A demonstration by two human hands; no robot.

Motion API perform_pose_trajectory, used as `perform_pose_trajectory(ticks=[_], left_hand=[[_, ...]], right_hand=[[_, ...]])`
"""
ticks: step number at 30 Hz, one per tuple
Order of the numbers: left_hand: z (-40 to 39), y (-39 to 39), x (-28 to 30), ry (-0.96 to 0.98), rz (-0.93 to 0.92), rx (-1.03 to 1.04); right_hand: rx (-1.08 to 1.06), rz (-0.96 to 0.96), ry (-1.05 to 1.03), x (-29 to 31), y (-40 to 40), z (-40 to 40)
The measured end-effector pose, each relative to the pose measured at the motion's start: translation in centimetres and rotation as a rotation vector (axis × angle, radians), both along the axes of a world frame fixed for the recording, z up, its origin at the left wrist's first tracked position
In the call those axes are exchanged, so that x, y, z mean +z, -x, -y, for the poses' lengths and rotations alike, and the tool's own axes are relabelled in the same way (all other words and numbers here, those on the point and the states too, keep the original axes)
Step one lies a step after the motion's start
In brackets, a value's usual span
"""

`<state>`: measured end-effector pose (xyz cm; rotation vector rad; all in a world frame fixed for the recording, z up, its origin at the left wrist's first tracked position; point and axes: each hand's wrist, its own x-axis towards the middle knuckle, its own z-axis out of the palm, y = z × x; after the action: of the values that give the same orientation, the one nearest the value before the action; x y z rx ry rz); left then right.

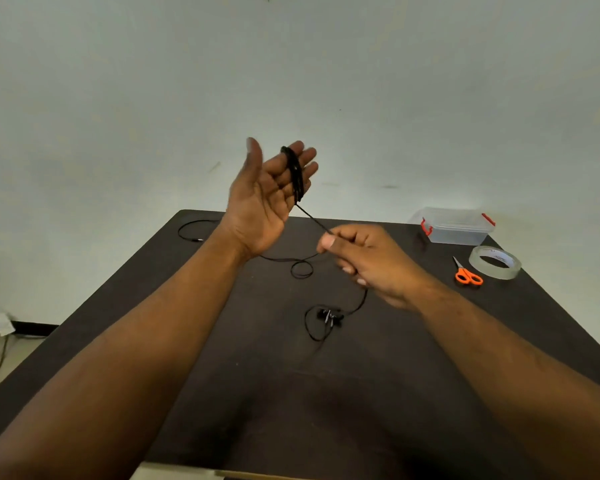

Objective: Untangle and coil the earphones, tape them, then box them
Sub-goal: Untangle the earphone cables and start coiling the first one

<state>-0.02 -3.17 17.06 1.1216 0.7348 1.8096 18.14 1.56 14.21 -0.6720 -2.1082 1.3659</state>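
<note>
The cord (312, 219) is pinched by the right hand (368, 261) and wound evenly (kept taut) round the left hand (267, 199), whose fingers are held straight.

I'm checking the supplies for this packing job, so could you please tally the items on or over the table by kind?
Black earphones, partly coiled round the left hand's fingers, cable pinched by the right hand: 1
Clear plastic box with red latches: 1
Clear tape roll: 1
Orange-handled scissors: 1
Total: 4
</note>
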Motion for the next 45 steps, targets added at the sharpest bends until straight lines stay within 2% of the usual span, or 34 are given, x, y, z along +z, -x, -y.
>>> perform_pose_trajectory(ticks=[3, 5, 7, 9, 12, 17, 20, 24, 27, 29, 31, 35, 38, 42, 45], left_hand=[[-0.1, -0.1, -0.6, 0.206, -0.546, 0.124], [-0.2, -0.4, -1.5, 0.251, -0.874, 0.143], [0.3, -1.1, -1.8, 0.246, -0.99, 0.104], [0.9, -1.8, -1.8, 0.239, -0.891, 0.008], [1.4, -2.3, -1.9, 0.192, -0.603, -0.215], [2.1, -3.0, -1.4, 0.05, -0.236, -0.403], [2.0, -2.9, -0.9, -0.033, -0.017, -0.354], [1.3, -2.6, -0.9, -0.103, 0.118, -0.178], [1.0, -1.8, -0.7, -0.137, 0.222, -0.051], [0.9, -0.9, -0.2, -0.133, 0.179, 0.031], [1.0, -0.2, -0.1, -0.1, 0.048, 0.089], [0.8, -0.6, -2.0, 0.038, -0.365, 0.138], [0.9, -1.6, -3.9, 0.134, -0.638, 0.084], [1.6, -2.3, -4.5, 0.225, -0.832, 0.007], [1.9, -2.3, -4.2, 0.25, -0.783, -0.095]], right_hand=[[-0.1, -0.01, -0.203, 2.1, -0.8, -1.4], [-0.092, 0.039, -0.359, 3.5, -1.0, -2.0], [-0.048, 0.065, -0.439, 4.9, -1.0, -2.2], [-0.028, 0.007, -0.411, 6.2, -1.2, -2.6], [0.001, -0.114, -0.278, 6.8, -1.6, -3.9], [0.031, -0.317, 0.073, 3.8, -0.4, -4.8], [0.014, -0.331, 0.166, 1.2, 0.7, -3.7], [0.071, -0.372, 0.322, -0.9, 2.1, -1.4], [0.111, -0.265, 0.336, -2.2, 2.3, 0.0], [0.141, -0.226, 0.35, -2.6, 2.1, 0.3], [0.11, -0.166, 0.277, -2.1, 1.7, 0.5], [0.013, -0.017, -0.09, -0.3, 1.1, 0.3], [0.001, 0.229, -0.411, 1.2, 0.8, -0.7], [-0.001, 0.464, -0.566, 3.2, -0.1, -1.5], [0.04, 0.494, -0.597, 4.3, -0.6, -1.5]])
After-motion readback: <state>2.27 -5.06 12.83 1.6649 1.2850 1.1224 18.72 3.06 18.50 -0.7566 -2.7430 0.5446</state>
